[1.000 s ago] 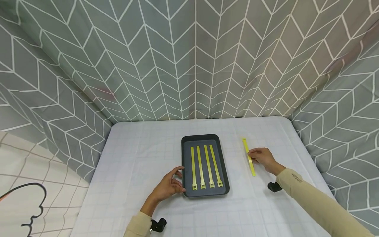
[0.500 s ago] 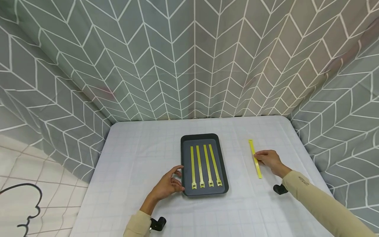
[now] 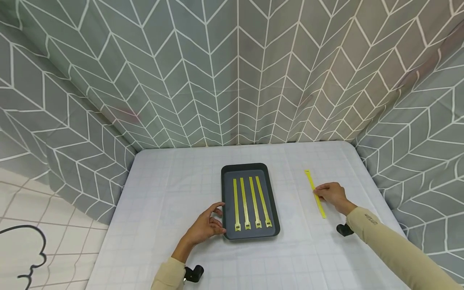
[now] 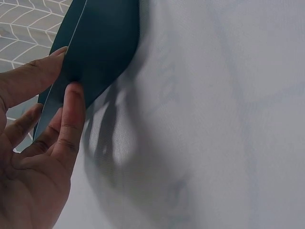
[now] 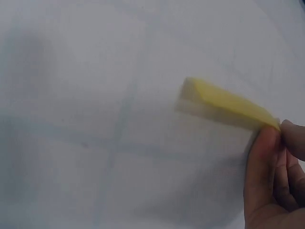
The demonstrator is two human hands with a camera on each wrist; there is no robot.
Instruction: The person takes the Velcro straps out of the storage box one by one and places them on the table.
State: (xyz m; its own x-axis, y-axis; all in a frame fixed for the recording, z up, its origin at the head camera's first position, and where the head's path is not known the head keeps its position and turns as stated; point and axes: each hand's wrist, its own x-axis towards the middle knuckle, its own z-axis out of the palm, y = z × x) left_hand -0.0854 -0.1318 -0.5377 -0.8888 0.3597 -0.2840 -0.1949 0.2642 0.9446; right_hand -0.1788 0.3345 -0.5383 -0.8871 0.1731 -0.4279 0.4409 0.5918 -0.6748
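A yellow hook-and-loop cable strap (image 3: pixel 320 209) is pinched near its middle between the thumb and fingers of my right hand (image 3: pixel 333 196), to the right of the tray. Its slotted end points away from me. In the right wrist view, part of the strap (image 5: pixel 233 103) sticks out from the fingertips over the white cloth. My left hand (image 3: pixel 203 227) holds the left side of a dark grey tray (image 3: pixel 250 237), thumb and fingertips against the rim and outer wall. Several yellow straps (image 3: pixel 255 203) lie side by side in the tray, slotted ends toward me.
A white cloth covers the table (image 3: pixel 174 177). Grey curtains (image 3: pixel 239 80) with white zigzag lines stand behind it and at both sides. A black wrist camera (image 3: pixel 193 274) sits below the left hand, another (image 3: pixel 344 230) near the right sleeve.
My right hand has carried the strap to the right, away from the tray, and the strap has turned to slant more. The left hand and the tray hardly move.
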